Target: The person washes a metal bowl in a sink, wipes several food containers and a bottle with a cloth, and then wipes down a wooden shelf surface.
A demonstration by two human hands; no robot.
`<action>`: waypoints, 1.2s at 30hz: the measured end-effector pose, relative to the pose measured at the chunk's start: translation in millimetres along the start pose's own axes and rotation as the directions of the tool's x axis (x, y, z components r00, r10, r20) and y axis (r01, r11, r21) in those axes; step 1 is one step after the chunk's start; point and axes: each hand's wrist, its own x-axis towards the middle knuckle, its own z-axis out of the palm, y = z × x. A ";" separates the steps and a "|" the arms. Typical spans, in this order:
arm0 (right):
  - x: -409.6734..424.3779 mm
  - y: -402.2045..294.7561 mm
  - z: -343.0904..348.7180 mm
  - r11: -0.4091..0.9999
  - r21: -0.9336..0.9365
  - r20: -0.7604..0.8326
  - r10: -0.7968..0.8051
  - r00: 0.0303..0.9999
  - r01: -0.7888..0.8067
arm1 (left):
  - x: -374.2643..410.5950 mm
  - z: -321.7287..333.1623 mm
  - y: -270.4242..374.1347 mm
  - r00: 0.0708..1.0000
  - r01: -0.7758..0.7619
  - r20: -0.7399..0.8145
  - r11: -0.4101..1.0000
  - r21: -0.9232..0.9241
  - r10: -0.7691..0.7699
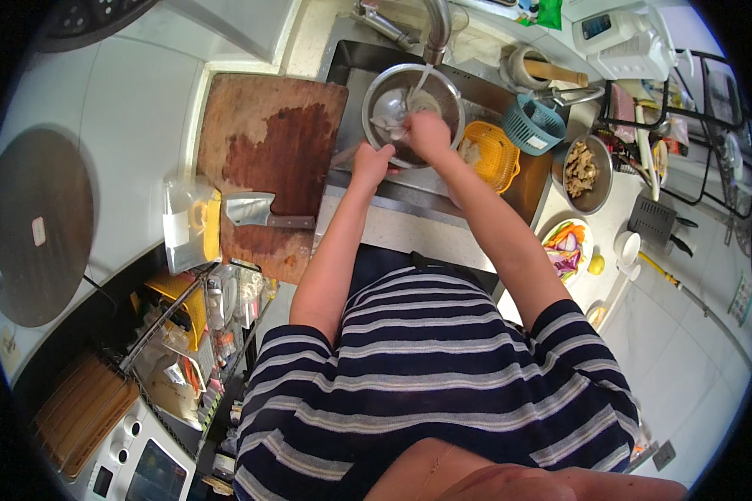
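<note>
A round stainless steel bowl (385,100) sits in the sink under a curved metal faucet (437,31). A stream of water (421,81) runs from the spout into it. My left hand (373,164) grips the bowl's near-left rim, thumb on top. Inside the bowl, my right hand (427,131) is closed around pale, wet pieces of food (387,126); its fingertips are partly hidden. More pale food lies deeper in the bowl, beneath the water stream. A yellow plastic basket (498,156) with a few pale pieces stands right of the bowl.
Left of the sink, a cleaver (250,210) lies on a wet wooden cutting board (276,138). A blue-green basket (531,128) stands at the sink's right. Beyond are a metal bowl of brown pieces (581,169), a plate of cut vegetables (564,247) and a stone mortar (523,66).
</note>
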 end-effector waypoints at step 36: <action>-6.3 16.4 4.3 0.993 -0.100 -0.158 -0.070 0.985 0.054 | 2.7 11.8 -5.0 0.998 0.060 -0.019 0.998 0.014 -0.060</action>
